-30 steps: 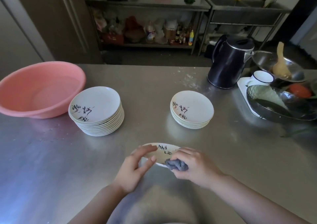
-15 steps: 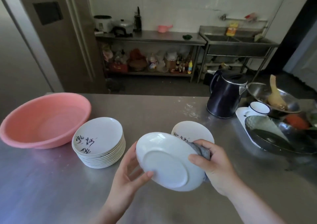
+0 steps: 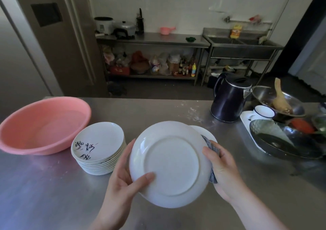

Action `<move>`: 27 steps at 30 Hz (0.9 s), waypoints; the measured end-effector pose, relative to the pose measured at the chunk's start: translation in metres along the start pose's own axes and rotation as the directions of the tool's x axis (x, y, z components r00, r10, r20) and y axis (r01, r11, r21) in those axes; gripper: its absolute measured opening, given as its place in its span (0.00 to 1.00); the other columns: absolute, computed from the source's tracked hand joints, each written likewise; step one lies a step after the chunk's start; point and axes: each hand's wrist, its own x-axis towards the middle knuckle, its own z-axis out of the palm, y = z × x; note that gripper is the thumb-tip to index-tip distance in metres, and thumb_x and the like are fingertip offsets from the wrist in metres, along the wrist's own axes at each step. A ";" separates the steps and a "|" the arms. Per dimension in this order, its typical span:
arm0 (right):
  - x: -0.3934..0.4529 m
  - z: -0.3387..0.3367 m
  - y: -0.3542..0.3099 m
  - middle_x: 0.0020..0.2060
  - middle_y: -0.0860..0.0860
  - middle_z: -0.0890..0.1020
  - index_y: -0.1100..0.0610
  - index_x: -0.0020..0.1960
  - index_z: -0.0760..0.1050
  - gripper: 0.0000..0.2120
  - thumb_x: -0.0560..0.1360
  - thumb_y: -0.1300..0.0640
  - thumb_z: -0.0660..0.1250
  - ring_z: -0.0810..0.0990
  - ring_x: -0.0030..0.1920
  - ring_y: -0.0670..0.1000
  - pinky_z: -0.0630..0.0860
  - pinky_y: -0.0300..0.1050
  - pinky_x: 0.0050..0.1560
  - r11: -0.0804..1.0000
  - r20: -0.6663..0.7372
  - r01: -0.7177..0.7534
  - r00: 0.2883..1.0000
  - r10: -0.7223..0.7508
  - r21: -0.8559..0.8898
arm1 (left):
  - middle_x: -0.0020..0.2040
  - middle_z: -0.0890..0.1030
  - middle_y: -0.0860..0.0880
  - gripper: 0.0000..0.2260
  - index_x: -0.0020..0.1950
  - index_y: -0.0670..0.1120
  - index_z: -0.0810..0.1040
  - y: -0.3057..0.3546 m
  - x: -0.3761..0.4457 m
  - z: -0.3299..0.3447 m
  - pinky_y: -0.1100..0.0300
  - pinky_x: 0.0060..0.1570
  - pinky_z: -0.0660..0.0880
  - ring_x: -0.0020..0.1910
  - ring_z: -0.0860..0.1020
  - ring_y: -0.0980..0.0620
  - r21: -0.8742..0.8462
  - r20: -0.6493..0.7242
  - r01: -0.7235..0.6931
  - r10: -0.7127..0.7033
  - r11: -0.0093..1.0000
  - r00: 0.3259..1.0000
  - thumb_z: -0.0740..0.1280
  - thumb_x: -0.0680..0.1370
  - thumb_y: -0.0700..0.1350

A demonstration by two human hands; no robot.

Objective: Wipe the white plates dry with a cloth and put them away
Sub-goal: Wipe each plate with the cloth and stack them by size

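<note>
- Head view: the plate [image 3: 172, 164] is held up over the steel table [image 3: 53, 194], tilted with its underside facing the camera.
- A second ago it lay low near the table, face up; since then it has been lifted and turned over, so wiping has likely moved from the face to the rim and back.
- Left hand [image 3: 123, 180] grips the plate's left edge, thumb curled onto the underside, fingers behind.
- Right hand [image 3: 223, 169] is closed around the grey cloth [image 3: 211, 147], pinching it against the right rim.
- The tall stack [image 3: 98, 147] stands to the left beside the pink basin [image 3: 44, 124]; the shorter stack [image 3: 204, 132] shows just behind the held plate.
- Judgement: once the back is dry, the plate probably goes onto the shorter stack; many plates remain.
</note>
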 end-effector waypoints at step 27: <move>0.019 0.023 -0.027 0.54 0.37 0.78 0.44 0.56 0.78 0.10 0.75 0.50 0.69 0.75 0.58 0.41 0.68 0.33 0.58 0.445 0.240 0.520 0.803 -0.545 -0.729 | 0.63 0.80 0.52 0.33 0.69 0.48 0.71 0.025 0.001 0.017 0.61 0.57 0.75 0.63 0.78 0.53 0.123 -0.050 -0.017 0.024 0.992 0.998 0.69 0.66 0.31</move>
